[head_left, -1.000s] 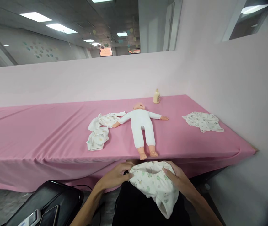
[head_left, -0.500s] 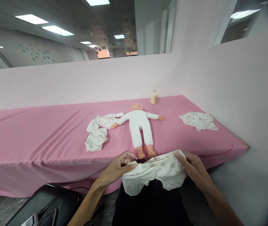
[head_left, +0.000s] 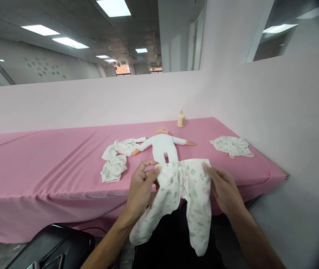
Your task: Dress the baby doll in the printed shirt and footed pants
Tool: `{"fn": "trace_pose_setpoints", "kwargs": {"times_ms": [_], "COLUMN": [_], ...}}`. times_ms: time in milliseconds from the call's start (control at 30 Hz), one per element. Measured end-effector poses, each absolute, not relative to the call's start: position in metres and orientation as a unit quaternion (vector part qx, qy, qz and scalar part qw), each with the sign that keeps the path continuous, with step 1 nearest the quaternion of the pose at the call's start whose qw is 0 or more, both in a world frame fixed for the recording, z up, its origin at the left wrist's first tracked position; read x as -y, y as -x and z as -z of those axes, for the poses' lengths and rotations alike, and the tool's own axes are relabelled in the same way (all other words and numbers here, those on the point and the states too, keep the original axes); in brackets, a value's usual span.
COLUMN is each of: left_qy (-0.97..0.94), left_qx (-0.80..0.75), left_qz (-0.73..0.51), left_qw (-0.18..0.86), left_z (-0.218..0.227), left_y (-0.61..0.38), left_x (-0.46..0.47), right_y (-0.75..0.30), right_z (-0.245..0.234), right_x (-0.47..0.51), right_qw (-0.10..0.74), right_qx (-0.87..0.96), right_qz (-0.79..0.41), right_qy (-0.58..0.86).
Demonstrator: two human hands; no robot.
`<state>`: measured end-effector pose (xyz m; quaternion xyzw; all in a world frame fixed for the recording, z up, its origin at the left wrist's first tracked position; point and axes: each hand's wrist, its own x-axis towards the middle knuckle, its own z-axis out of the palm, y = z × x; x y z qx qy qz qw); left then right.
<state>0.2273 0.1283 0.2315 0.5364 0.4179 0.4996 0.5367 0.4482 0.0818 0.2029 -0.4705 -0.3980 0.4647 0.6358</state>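
Between my hands hangs a pair of white baby pants (head_left: pixel 197 198) with small green and pink prints, both legs dangling over my lap. My left hand (head_left: pixel 144 183) pinches one corner of the waistband, and my right hand (head_left: pixel 223 186) grips the opposite corner between thumb and fingers. Behind the pants a baby doll (head_left: pixel 163 145) in a white bodysuit lies on its back on the pink-covered table (head_left: pixel 64 160), arms spread. The pants hide its lower legs and feet.
Crumpled printed baby clothes (head_left: pixel 114 168) lie left of the doll. Another printed garment (head_left: pixel 232 145) lies at the right. A cream pump bottle (head_left: pixel 181 119) stands near the wall. At lower left is a black chair (head_left: pixel 55 243) with phones and a cable.
Both hands have lifted the pants by the waistband. The bunched cloth has unfolded, so its legs now hang down and cover the doll's feet from view.
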Motion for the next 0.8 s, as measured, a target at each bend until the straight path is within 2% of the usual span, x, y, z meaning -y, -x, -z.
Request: {"fn": "trace_pose_setpoints", "kwargs": {"times_ms": [167,300,433,567,633,733,800], "left_qy": [-0.633,-0.703,-0.735,-0.646,-0.607,-0.587,-0.561], "left_qx": [-0.362,-0.337,-0.319,-0.375,-0.382,-0.262,-0.192], "left_qz": [-0.481,-0.444,-0.418,-0.547,-0.538,-0.420,-0.351], "left_qw": [0.486,0.442,0.427,0.377,0.442,0.640,0.724], "left_z": [-0.229,-0.228,-0.225,-0.195,-0.174,-0.154,-0.153], "left_y": [-0.247,-0.256,-0.253,-0.244,-0.244,-0.253,-0.262], "left_x": [-0.111,-0.107,-0.105,-0.108,-0.108,-0.100,-0.093], "right_y": [-0.422,-0.413,-0.422,-0.440,-0.447,-0.450,-0.449], "right_z": [-0.212,-0.211,-0.206,-0.216,-0.226,-0.240,-0.247], "right_x": [-0.059,-0.054,-0.063,-0.070,-0.071,-0.074,-0.078], "right_qw": [0.547,0.481,0.483,0.514,0.547,0.590,0.609], "right_qx": [0.567,0.629,0.623,0.580,0.548,0.515,0.505], "right_qz": [-0.444,-0.397,-0.373,-0.413,-0.425,-0.430,-0.417], "right_qy": [0.427,0.463,0.489,0.479,0.468,0.449,0.448]}}
